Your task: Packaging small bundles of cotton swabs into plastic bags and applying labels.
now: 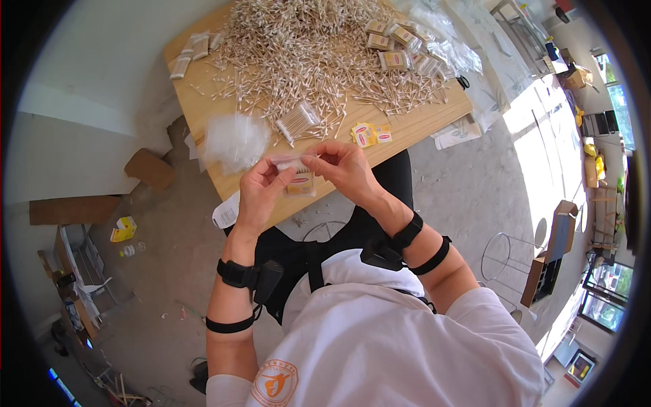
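Observation:
Between both hands, over the near edge of the table, is a small clear plastic bag [300, 184] with cotton swabs and a yellow label card inside. My left hand [261, 190] pinches the bag's top edge at its left side. At the right side of that edge, my right hand [346, 171] grips with thumb and fingers. Just beyond the hands lies a bundle of cotton swabs [298, 122], partly in clear plastic. A stack of clear bags [236, 141] rests to the left, and several yellow label cards [370, 134] lie to the right.
A large heap of loose cotton swabs [291, 47] covers the far part of the wooden table [434, 108]. Filled bags [395, 60] lie at the far right, and more bundles [182, 66] at the left edge. A wire stool frame [507, 254] stands on the floor to the right.

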Tool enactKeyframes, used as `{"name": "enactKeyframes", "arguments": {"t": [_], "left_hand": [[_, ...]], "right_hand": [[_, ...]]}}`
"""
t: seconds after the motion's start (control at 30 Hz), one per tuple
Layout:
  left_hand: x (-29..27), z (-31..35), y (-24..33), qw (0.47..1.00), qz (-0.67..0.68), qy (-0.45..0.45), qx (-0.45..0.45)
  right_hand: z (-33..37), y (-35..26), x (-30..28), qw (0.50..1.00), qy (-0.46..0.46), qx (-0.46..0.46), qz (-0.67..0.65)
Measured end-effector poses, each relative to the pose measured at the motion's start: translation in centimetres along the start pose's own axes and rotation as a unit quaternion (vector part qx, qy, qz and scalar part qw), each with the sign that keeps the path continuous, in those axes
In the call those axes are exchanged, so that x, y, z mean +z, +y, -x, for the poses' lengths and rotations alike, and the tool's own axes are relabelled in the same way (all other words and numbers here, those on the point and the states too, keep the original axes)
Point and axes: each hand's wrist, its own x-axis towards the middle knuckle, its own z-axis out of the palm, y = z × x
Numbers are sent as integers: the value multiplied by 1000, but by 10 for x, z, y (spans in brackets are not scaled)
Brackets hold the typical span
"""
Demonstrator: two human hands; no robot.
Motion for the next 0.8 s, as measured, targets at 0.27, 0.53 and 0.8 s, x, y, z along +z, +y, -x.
{"name": "enactKeyframes", "arguments": {"t": [0.27, 0.53, 0.8], "left_hand": [[12, 24, 18, 999, -42, 11, 32], [19, 31, 29, 958, -240, 40, 152], [18, 39, 33, 983, -144, 44, 106]], "right_hand": [[16, -16, -4, 996, -25, -37, -80], [26, -39, -6, 983, -31, -135, 121], [27, -52, -13, 983, -57, -131, 113]]}}
